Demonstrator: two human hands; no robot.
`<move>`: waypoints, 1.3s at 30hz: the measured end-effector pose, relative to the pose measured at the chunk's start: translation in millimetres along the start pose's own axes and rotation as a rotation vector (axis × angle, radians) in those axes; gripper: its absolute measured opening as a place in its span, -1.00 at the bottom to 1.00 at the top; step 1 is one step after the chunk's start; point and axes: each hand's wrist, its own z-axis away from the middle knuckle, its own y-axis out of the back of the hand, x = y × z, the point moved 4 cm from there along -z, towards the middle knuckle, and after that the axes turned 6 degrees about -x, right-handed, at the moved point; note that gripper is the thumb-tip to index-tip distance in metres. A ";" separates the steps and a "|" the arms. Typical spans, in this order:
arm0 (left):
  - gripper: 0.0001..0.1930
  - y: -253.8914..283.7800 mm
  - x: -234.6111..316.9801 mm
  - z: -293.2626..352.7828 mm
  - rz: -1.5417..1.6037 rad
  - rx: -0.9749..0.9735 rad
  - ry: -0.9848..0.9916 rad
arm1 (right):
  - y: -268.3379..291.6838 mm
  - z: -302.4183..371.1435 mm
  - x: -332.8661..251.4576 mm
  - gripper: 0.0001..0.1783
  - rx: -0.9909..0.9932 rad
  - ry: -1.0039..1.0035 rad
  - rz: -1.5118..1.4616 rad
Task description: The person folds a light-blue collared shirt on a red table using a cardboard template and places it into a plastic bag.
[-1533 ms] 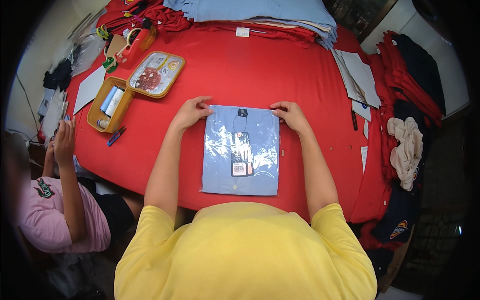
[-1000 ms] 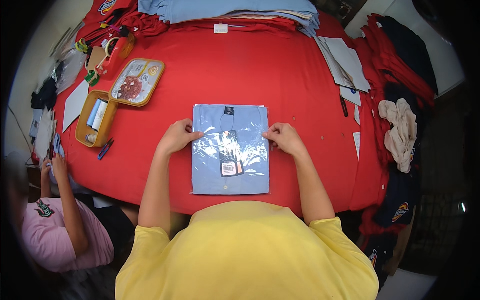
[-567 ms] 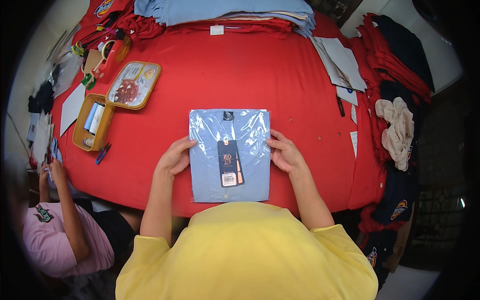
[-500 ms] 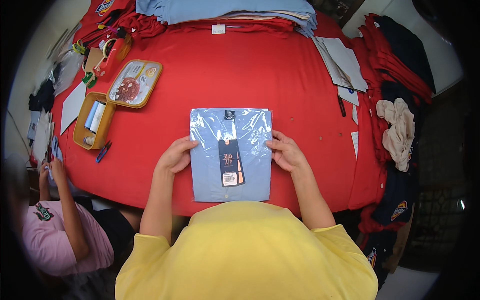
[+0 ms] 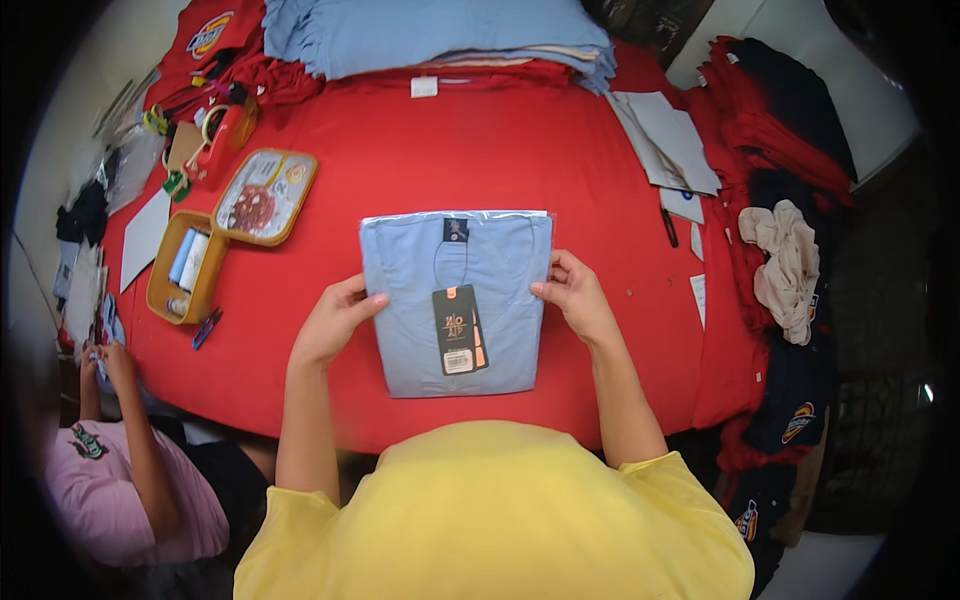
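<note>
A folded light-blue shirt (image 5: 405,340) in a clear plastic bag is held between my two hands over the red table cover. A dark hang tag (image 5: 453,325) with a white sticker lies on its front below the neckline. My left hand (image 5: 335,315) pinches the left edge of the bag, thumb on top. At the right edge my right hand (image 5: 577,298) grips it the same way, thumb on top and the other fingers behind. The undersides of both hands are hidden.
A yellow box (image 5: 160,290) with thread spools, its lid (image 5: 268,197) and small thread snips (image 5: 207,328) lie at left. Blue shirts (image 5: 450,35) are piled at the back. Papers (image 5: 665,140) and folded garments (image 5: 770,110) stand right. A co-worker (image 5: 130,470) sits at lower left.
The bagged shirt's upper part has risen toward me, looking wider, and the glare on the plastic has faded. Both hands still grip its sides. The view has shifted slightly.
</note>
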 end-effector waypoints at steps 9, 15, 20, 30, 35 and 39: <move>-0.69 4.0 56.2 4.1 -0.129 0.027 -0.217 | -2.3 -2.1 -54.5 -0.68 -0.006 0.263 -0.030; -0.72 7.0 55.7 2.7 -0.142 0.019 -0.261 | -1.3 -2.9 -54.4 -0.66 0.002 0.274 -0.009; -0.70 3.5 62.2 6.3 -0.315 0.095 -0.512 | 0.3 -6.9 -57.7 -0.82 0.034 0.459 -0.178; -0.50 -11.2 -43.0 -16.8 -1.053 -0.004 -0.424 | 47.6 -42.6 52.8 -0.77 -0.065 0.170 0.055; -0.41 -11.0 -38.5 -11.7 -0.949 0.002 -0.392 | 46.7 -38.6 38.6 -0.77 0.026 0.190 0.281; -0.47 -0.7 -28.0 -15.6 -0.979 0.135 -0.458 | 17.7 -35.6 7.3 -0.75 0.084 0.282 0.620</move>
